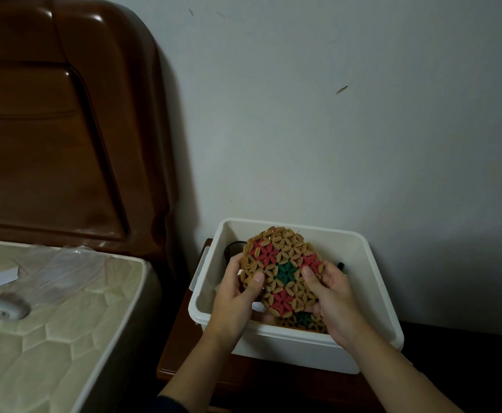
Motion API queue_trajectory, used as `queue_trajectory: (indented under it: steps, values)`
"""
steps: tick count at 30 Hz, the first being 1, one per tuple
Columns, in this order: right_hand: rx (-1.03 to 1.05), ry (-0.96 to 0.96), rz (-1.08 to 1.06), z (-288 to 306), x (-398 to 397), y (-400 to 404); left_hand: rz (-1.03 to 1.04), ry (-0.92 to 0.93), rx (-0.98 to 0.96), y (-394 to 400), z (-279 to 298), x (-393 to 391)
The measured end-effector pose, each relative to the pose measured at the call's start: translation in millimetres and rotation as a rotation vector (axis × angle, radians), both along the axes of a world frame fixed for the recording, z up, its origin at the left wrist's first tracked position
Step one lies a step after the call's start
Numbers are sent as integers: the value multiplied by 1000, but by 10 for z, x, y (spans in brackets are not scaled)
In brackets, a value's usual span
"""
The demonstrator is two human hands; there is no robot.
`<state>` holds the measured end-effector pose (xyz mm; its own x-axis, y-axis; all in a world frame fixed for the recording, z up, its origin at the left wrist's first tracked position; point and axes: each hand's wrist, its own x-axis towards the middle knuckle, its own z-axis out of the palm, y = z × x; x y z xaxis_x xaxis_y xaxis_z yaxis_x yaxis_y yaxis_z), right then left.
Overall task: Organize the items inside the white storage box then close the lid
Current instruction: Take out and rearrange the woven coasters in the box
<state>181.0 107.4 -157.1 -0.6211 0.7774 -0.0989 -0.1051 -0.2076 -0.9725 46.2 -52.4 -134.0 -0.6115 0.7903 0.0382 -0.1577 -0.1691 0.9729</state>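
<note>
A round woven mat [282, 271] of tan petal shapes with red and green flowers is held tilted on edge over the open white storage box [372, 281], and both hands grip it: the left hand [237, 290] curls round its left rim with the thumb laid across the face, the right hand [330, 296] clasps the right rim the same way. Held from both sides like that, it looks squared up for stacking. A second mat of the same pattern [304, 321] lies flat in the box beneath it, so I judge the pair are meant to go together. A dark round thing [234, 248] sits at the back left of the box; I cannot tell what it is. No lid shows on the box. The box rests on a dark wooden surface [243, 380] against the wall, beside a bed [64, 338] with a brown headboard [64, 120]; clear plastic [64, 263] lies on the mattress.
</note>
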Motion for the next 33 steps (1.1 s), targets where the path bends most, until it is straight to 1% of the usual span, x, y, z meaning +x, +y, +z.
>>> queue_trajectory:
  steps: [3, 6, 9, 14, 16, 25, 28, 33]
  values:
    - [8, 18, -8, 17, 3, -11, 13, 1, -2, 11, -19, 2]
    - [14, 25, -5, 35, 8, -21, -18, -17, -1, 12, -22, -5]
    - [21, 16, -7, 54, 6, -45, -40, 10, -10, 5, -25, -10]
    - [187, -57, -34, 97, -20, -124, -40, 58, -32, 2, -38, -20]
    - [216, -57, -33, 107, -22, -133, -44, 68, -25, 8, -41, -24]
    - [171, 6, 52, 129, -2, -132, -68, 96, 6, 19, -46, -66]
    - [136, -6, 53, 111, -4, -121, -68, 113, -3, 27, -65, -66]
    - [146, -48, 53, 100, 5, -120, -72, 135, -43, 20, -84, -70]
